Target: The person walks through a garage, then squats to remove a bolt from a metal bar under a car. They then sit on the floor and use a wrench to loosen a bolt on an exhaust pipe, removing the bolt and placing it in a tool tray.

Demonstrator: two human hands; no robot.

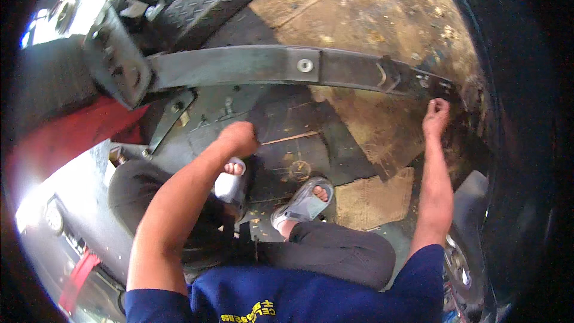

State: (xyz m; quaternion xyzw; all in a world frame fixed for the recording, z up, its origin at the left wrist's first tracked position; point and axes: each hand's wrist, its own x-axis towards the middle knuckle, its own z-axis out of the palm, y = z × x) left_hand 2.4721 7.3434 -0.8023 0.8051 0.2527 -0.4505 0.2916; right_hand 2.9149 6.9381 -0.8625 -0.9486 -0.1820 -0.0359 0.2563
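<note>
The metal bar (pixel 239 64) is set on the far side of both hands, stretched across the scene between a bracket plate (pixel 122 60) on the left and a darker end on the right. The right hand (pixel 437 116) is placed just beside that right end, its fingers curled and fingertips brought close together; whether a small part is pinched, or the bar is touched, cannot be told. The left hand (pixel 239 139) is curled into a loose fist, apart from the bar; its inside is hidden, and whether the thin pale strip (pixel 291 137) beside it is held cannot be told. A finger could be pinched at the right end if the bar were shifted, since no steadying grip on it is seen. Feet could be struck were it dropped, as only open-toed sandals (pixel 308 203) are worn. A small part, if one is held, could be lost on the cluttered floor through a slack pinch. The bar's long axis is laid left to right, the right end angled slightly nearer, though some bend may be caused by the lens.
</note>
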